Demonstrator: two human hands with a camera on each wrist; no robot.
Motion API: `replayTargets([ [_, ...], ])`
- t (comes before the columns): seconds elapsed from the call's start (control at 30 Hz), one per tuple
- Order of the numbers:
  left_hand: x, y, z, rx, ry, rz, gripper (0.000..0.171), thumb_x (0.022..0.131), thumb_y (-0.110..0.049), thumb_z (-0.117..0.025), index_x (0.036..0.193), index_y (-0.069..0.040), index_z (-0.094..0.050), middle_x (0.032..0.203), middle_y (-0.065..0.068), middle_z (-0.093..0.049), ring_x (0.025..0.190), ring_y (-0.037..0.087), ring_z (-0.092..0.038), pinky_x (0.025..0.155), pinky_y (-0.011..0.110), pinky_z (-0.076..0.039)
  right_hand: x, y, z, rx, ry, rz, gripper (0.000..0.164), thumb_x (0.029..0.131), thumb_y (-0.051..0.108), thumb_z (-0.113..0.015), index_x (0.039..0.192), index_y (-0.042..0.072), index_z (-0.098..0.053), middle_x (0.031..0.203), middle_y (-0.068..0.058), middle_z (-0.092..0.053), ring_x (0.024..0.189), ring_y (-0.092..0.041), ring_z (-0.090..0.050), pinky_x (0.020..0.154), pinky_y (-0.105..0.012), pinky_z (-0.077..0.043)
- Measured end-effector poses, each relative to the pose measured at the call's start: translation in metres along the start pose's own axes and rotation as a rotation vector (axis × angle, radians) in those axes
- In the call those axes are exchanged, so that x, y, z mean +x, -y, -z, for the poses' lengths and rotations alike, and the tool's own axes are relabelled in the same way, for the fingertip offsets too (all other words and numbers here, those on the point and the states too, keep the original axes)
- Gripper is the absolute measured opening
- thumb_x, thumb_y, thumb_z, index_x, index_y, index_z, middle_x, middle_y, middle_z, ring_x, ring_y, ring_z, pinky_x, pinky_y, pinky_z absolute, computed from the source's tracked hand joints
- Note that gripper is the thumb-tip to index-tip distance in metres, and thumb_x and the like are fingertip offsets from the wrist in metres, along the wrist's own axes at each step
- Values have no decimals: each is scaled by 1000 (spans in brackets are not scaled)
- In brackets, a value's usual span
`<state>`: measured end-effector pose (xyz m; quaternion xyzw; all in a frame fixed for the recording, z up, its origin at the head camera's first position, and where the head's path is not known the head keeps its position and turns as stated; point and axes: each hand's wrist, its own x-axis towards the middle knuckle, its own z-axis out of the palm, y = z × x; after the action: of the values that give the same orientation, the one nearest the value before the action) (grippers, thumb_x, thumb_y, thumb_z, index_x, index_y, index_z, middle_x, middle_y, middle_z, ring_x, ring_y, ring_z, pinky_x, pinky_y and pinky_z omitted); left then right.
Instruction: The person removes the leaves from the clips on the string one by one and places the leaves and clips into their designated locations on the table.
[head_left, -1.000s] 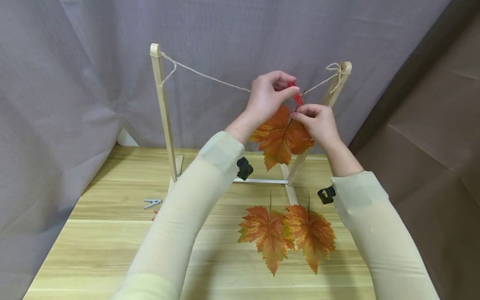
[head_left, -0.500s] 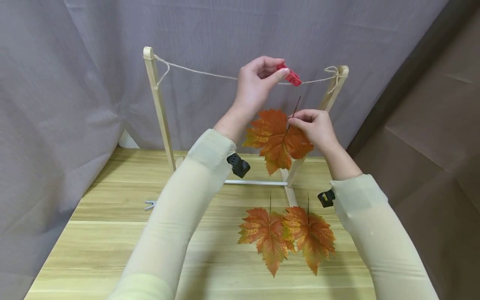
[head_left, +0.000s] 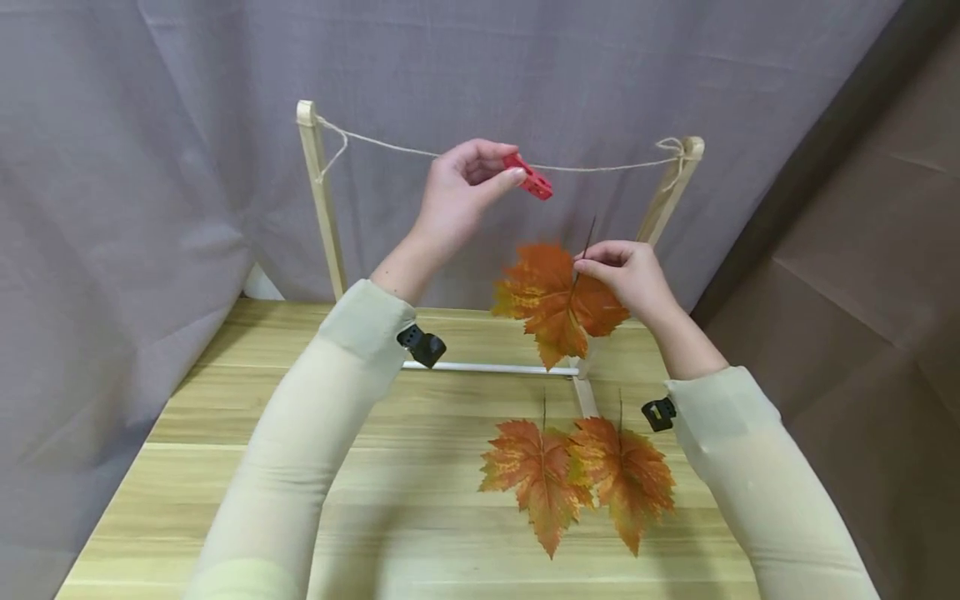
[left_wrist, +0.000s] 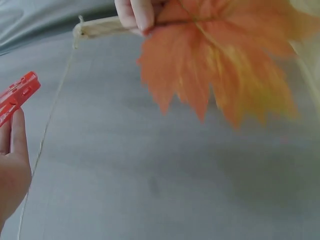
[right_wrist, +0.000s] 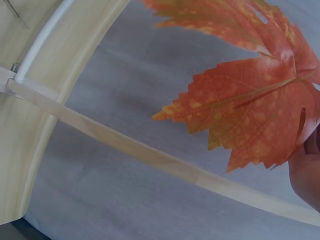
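Note:
My left hand (head_left: 467, 187) pinches a red clothespin (head_left: 534, 178) between thumb and fingers, close to the string (head_left: 615, 169) in the head view. The same clothespin (left_wrist: 19, 95) shows at the left edge of the left wrist view. Lower and to the right, my right hand (head_left: 628, 271) pinches the dark stem of an orange maple leaf (head_left: 551, 300). The stem's tip points up, below the string and apart from it. In the right wrist view the leaf (right_wrist: 250, 105) fills the upper right, and only part of the hand shows.
The string sags between two wooden posts (head_left: 321, 200), knotted at both ends. A white rod (head_left: 487, 367) runs low between them. Two more maple leaves, a left one (head_left: 540, 475) and a right one (head_left: 624, 475), lie on the wooden table (head_left: 420, 533). Grey curtain hangs behind.
My left hand has moved left with the clothespin, off the leaf's stem. The right hand has lowered the leaf away from the string. My left sleeve now covers the grey clothespin on the table.

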<state>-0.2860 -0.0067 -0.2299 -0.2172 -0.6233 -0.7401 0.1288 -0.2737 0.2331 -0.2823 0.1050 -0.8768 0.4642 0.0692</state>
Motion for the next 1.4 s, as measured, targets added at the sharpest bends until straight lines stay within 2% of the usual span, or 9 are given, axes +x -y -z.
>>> replayTargets([
  [0.13,-8,6,18,54,22,37,29,82,-1,-68,110,6,-61,92,6,-68,80,8,-62,81,23,-52,-4,-6,0,-7,31,-6,11,84,25,-70,83,14,-72,83,12,-70,74,-2,-58,61,-18,-47],
  [0.27,-17,14,34,115,47,83,30,83,-2,-68,112,4,-61,94,6,-68,82,7,-62,83,23,-52,-8,-13,0,-44,61,6,20,86,26,-68,90,6,-70,81,19,-65,73,-2,-56,60,-18,-46],
  [0.47,-35,28,56,192,81,120,34,82,-3,-68,114,4,-59,93,-1,-68,85,4,-63,83,21,-52,-12,-21,2,-63,81,25,28,86,26,-67,95,0,-68,82,19,-65,71,-2,-56,59,-16,-46],
  [0.6,-43,37,70,213,69,144,35,82,-3,-69,115,4,-59,93,-3,-67,84,3,-63,82,20,-52,-13,-25,3,-69,98,13,22,86,21,-67,94,1,-68,83,19,-64,73,-1,-57,61,-16,-48],
  [0.73,-51,44,83,197,36,161,37,81,-1,-69,116,3,-59,94,-5,-67,84,3,-63,82,20,-52,-15,-28,3,-53,117,17,17,86,16,-68,92,0,-68,88,12,-68,75,-1,-58,62,-16,-50],
  [0.9,-60,52,99,179,6,186,41,80,5,-68,119,5,-56,94,-9,-65,84,1,-64,83,18,-53,-17,-32,3,-73,127,10,21,87,17,-66,94,-3,-67,89,11,-68,77,-1,-58,63,-17,-50],
  [1.13,-76,66,123,243,33,265,43,82,6,-65,123,6,-52,102,0,-64,84,-3,-63,81,14,-52,-19,-38,3,-87,135,-20,23,86,18,-67,93,-5,-67,84,22,-64,77,4,-59,66,-14,-50],
  [1.4,-98,81,150,332,48,345,38,82,7,-64,118,11,-51,116,28,-58,82,-7,-61,79,13,-52,-21,-37,3,-65,158,-18,26,89,19,-63,95,-6,-67,85,26,-62,85,7,-59,70,-14,-50],
])
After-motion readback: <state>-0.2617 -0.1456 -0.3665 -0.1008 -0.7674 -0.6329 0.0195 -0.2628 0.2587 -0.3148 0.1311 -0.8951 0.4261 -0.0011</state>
